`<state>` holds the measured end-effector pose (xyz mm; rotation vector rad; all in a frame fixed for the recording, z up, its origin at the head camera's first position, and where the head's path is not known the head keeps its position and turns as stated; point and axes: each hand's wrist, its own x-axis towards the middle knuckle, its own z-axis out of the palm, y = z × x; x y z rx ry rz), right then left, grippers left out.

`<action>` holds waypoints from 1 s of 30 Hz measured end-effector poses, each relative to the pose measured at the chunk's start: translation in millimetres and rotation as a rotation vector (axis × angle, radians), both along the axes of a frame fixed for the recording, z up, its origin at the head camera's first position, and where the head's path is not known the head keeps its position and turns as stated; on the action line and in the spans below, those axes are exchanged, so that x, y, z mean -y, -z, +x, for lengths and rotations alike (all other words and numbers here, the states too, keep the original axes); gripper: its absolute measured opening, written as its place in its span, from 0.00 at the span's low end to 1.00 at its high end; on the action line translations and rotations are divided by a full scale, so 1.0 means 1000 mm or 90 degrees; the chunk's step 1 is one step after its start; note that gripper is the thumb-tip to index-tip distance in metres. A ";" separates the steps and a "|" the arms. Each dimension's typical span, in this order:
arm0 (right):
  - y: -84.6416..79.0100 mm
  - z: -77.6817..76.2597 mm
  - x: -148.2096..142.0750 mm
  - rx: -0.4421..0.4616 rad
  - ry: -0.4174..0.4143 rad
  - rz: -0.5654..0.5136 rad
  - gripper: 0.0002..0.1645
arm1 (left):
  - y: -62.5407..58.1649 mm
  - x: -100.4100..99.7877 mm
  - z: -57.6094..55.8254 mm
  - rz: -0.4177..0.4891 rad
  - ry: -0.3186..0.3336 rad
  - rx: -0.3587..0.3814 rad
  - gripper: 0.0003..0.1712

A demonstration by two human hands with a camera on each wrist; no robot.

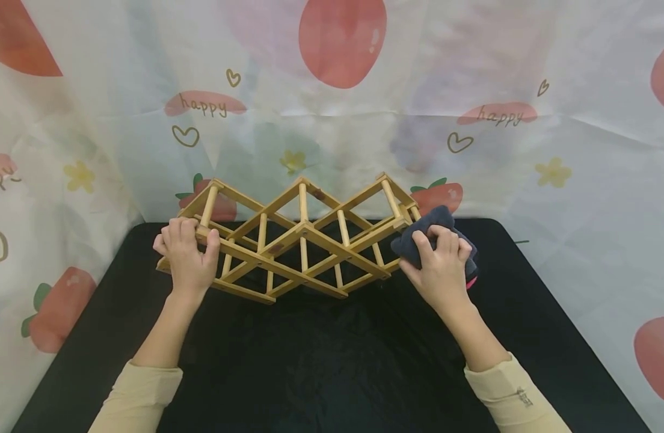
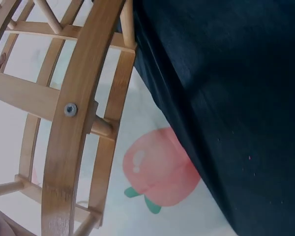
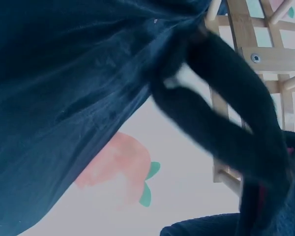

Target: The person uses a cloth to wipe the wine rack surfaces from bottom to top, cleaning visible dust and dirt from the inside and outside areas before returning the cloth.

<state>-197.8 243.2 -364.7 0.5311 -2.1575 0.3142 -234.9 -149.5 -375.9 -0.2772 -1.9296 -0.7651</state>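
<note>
A wooden lattice rack with crossed slats and round dowels stretches across the back of the black table. At its left end, my left hand grips a slat, with the thumb on the near side. My right hand holds a bunched dark blue cloth against the rack's right end, covering part of that end. In the left wrist view, a slat with a metal screw shows close up. Folds of the cloth hang blurred before the rack in the right wrist view.
The black-covered table runs towards me below the rack. Behind and at both sides hangs a pale curtain printed with fruit, hearts and "happy". A bit of pink shows at the cloth's lower edge.
</note>
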 end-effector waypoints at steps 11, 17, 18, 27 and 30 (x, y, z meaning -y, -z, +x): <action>0.004 -0.006 0.000 -0.027 0.078 0.053 0.33 | 0.002 -0.004 -0.003 0.028 -0.006 -0.040 0.34; 0.007 -0.008 0.001 -0.055 0.073 0.047 0.30 | 0.003 -0.005 -0.002 0.036 -0.022 -0.040 0.32; 0.008 -0.007 0.000 -0.053 0.072 0.041 0.29 | 0.003 -0.005 -0.002 0.038 -0.025 -0.040 0.32; 0.035 0.001 -0.024 -0.005 0.112 -0.010 0.27 | 0.003 -0.005 0.000 0.039 -0.030 -0.030 0.27; 0.032 0.002 -0.021 -0.004 0.105 -0.013 0.26 | 0.003 -0.005 -0.001 0.031 -0.026 -0.027 0.27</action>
